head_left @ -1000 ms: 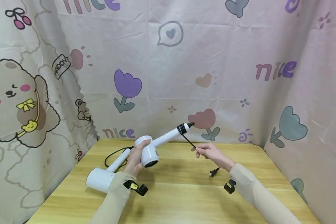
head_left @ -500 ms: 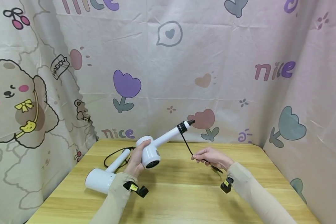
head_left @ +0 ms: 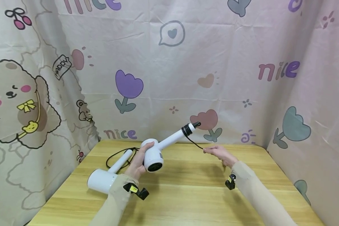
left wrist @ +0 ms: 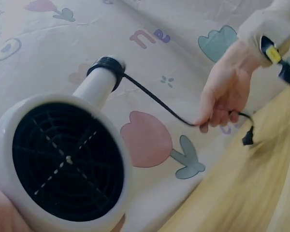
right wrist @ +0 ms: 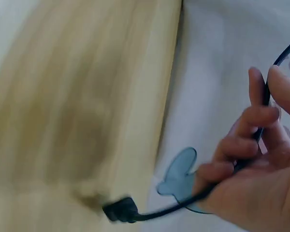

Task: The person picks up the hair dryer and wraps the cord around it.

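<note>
A white hair dryer (head_left: 153,156) is held above the table, gripped round its body by my left hand (head_left: 137,163). Its handle slants up to the right, with black cord (head_left: 186,130) wound in several turns near the end. My right hand (head_left: 221,154) pinches the loose stretch of cord between thumb and forefinger, right of the handle. In the right wrist view the cord runs through the curled fingers (right wrist: 234,146), and the black plug (right wrist: 121,210) dangles below. The dryer's dark round grille (left wrist: 68,162) faces the left wrist camera.
A second white hair dryer (head_left: 101,181) lies on the wooden table (head_left: 186,201) at the left, partly behind my left sleeve. Its black cord (head_left: 110,157) loops behind it. A printed cloth (head_left: 169,69) hangs round the back and sides.
My right hand dipped with the cord, then rose and moved slightly right, drawing the cord outward. The held dryer has shifted a little right. The second dryer stays in place.
</note>
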Demonstrator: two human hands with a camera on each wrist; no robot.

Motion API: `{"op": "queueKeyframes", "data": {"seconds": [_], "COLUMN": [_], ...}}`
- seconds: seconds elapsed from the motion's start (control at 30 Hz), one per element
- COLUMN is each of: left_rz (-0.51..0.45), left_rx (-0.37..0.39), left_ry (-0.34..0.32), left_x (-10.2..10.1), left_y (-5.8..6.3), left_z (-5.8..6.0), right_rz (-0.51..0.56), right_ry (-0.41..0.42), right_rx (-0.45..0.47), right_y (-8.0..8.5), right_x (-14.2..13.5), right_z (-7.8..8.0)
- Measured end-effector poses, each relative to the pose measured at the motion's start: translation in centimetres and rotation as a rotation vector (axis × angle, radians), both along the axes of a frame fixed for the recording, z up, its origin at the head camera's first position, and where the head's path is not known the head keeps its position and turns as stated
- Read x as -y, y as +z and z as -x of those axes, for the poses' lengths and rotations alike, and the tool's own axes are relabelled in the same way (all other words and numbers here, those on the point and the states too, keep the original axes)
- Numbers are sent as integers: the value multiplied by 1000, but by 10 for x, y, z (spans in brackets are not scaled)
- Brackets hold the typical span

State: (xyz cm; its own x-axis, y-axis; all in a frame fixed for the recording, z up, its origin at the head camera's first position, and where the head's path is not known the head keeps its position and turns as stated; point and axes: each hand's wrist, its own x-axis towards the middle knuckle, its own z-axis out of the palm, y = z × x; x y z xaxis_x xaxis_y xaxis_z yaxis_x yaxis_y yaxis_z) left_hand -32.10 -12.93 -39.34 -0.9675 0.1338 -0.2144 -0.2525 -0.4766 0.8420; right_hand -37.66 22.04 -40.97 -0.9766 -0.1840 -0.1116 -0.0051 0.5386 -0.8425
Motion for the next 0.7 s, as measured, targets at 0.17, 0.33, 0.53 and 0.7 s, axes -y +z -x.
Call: {"op": "queueKeyframes", "data": {"seconds": [0.17, 0.33, 0.53, 0.7], "left_rz": [8, 102, 156, 223], "left_rx": [10, -8, -21, -30], "left_ry": [-98, -156, -281, -267], "left_x": [-3, -4, -3, 0], "left_y": [-3, -7, -15, -22], "left_z": [-1, -2, -2, 0], "right_rz": [-77, -161, -239, -173], "right_ry": [-108, -241, -243, -265], "right_rx": [-168, -297, -488, -542], "right_y": [8, 19, 31, 43], "right_x": [6, 4, 5, 6], "right_z": [5, 9, 11, 9]}}
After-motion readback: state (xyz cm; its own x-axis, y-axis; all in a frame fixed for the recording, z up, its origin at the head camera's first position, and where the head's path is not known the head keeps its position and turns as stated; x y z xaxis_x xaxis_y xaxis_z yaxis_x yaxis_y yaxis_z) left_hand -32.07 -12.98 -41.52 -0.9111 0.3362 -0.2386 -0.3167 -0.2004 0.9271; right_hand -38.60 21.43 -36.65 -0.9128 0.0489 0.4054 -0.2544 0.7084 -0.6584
